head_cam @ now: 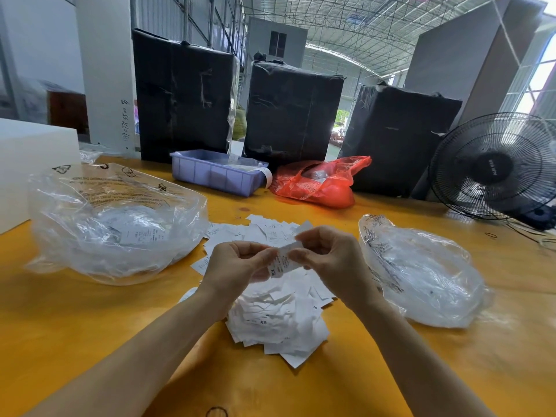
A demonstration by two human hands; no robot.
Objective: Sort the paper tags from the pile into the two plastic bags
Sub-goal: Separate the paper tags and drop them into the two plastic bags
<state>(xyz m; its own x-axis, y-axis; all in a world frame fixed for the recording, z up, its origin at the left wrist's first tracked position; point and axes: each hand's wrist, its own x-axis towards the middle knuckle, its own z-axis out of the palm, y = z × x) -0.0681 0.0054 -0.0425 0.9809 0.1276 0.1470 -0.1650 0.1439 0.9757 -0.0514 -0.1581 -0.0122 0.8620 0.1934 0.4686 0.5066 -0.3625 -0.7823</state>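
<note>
Tags (278, 314) heaped on the counter right beneath the grip; left hand (237, 266) and right hand (328, 254) pinch one XS tag (284, 261), reading it. Next, probably: drop it in the left bag (117, 224) or right bag (421, 272).

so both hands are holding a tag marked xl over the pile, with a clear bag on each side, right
Not quite. In the head view the tag pinched by the left hand and right hand reads XS, not XL. It is held over the pile, with the left bag and right bag flanking.
</note>
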